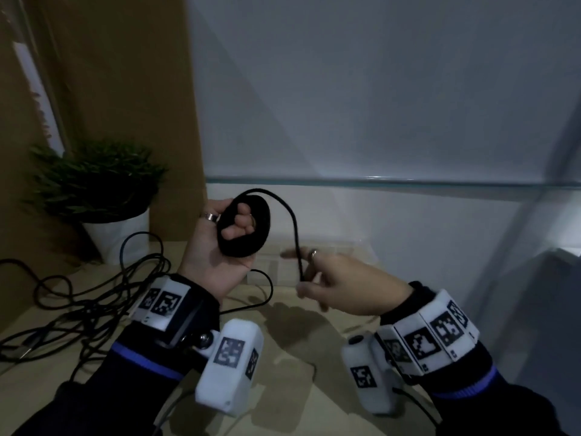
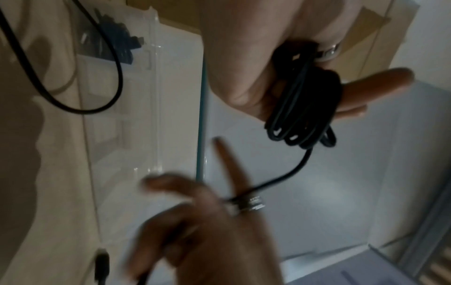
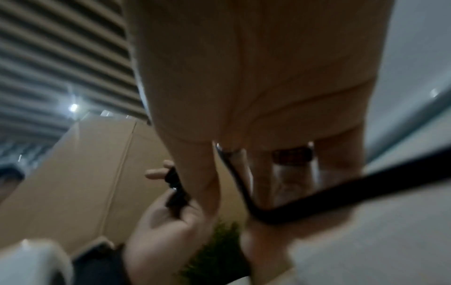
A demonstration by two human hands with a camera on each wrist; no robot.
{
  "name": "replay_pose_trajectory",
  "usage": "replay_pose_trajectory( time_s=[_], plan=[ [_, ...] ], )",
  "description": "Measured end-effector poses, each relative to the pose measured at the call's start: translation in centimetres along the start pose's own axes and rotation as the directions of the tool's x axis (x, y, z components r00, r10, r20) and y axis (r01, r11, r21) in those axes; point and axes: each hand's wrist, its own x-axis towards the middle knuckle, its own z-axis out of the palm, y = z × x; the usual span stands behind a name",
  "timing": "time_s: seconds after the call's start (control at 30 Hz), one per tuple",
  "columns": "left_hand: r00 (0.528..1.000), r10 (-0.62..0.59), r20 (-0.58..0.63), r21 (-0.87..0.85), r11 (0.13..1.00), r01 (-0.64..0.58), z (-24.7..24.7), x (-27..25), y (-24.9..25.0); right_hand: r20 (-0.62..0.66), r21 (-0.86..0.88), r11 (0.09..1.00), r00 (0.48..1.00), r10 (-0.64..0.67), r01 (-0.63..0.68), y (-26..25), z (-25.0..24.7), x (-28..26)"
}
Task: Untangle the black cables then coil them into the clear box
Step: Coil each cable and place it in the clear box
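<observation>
My left hand is raised palm up, its fingers curled through a wound coil of black cable. From the coil a loose strand arcs right and down into my right hand, which pinches it. In the left wrist view the coil wraps my left fingers, and the strand crosses the ringed finger of my right hand. The right wrist view, blurred, shows the strand running across my right fingers. The clear box lies on the table behind both hands, with dark items inside.
A tangle of black cables sprawls over the table's left side. A potted plant stands at the back left against a brown cardboard panel. A glass shelf edge crosses above the hands.
</observation>
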Motion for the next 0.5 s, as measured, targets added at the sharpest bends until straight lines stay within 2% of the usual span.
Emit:
replay_pose_trajectory(
  time_s=[0.03,0.1,0.17,0.2,0.23,0.3,0.37,0.43,0.5],
  plan=[
    [1.000,-0.019,-0.016,0.047,0.999,0.019,0.1,0.0,-0.3,-0.035,0.209,0.977,0.999,-0.027,0.034,-0.4,0.1,0.2],
    [0.999,-0.035,-0.019,0.133,0.990,0.038,0.4,-0.1,-0.7,-0.176,0.595,0.795,0.984,-0.014,0.118,-1.3,0.1,0.6],
    [0.999,-0.051,-0.004,0.163,0.985,0.051,0.6,-0.2,-0.9,-0.340,0.741,0.634,0.938,0.070,0.221,-1.7,-0.3,0.8],
    [0.998,-0.067,0.012,0.154,0.986,0.064,0.5,-0.4,-0.9,-0.407,0.746,0.614,0.906,0.116,0.256,-1.5,-0.4,0.9],
    [0.996,-0.086,0.034,0.143,0.986,0.080,0.5,-0.5,-1.0,-0.465,0.711,0.649,0.873,0.146,0.270,-1.1,-0.6,1.1],
    [0.991,-0.114,0.072,0.122,0.987,0.105,0.8,-0.7,-1.2,-0.542,0.533,0.815,0.831,0.125,0.225,-0.2,-0.4,1.5],
    [0.997,-0.067,0.040,0.104,0.993,0.063,1.4,-0.8,-1.7,-0.514,0.377,0.914,0.855,0.071,0.151,0.0,0.0,1.7],
    [0.998,0.053,-0.030,0.091,0.995,-0.051,1.8,-0.7,-2.1,-0.424,0.288,0.951,0.905,0.022,0.112,-0.5,0.4,1.7],
    [0.990,0.132,-0.044,0.128,0.984,-0.125,1.8,-0.4,-2.3,-0.329,0.235,0.969,0.944,0.000,0.082,-1.2,0.9,1.5]
  ],
)
